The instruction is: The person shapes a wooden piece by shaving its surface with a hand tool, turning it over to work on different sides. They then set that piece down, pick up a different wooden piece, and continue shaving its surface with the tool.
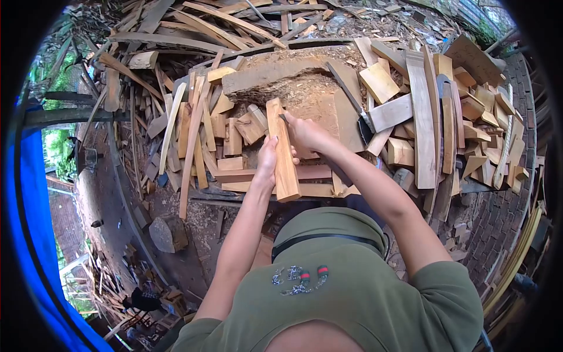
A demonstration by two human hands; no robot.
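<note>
A long rectangular wood block (285,167) is held tilted over the near edge of the work surface, its upper end pointing away from me. My left hand (268,157) wraps round its middle from the left, fingertips showing on the right side. Near the block's upper right edge is my right hand (306,132), its fingers closed on a small dark tool (284,118) that touches the block's side. Most of that tool is hidden in the hand, so its kind is unclear.
Wood offcuts (233,138) lie left of the block, with long strips (193,141) beside them. A dark saw-like tool (346,88) rests behind my right hand. Boards (421,117) and more blocks (400,151) are piled at the right. A stump (168,234) stands lower left.
</note>
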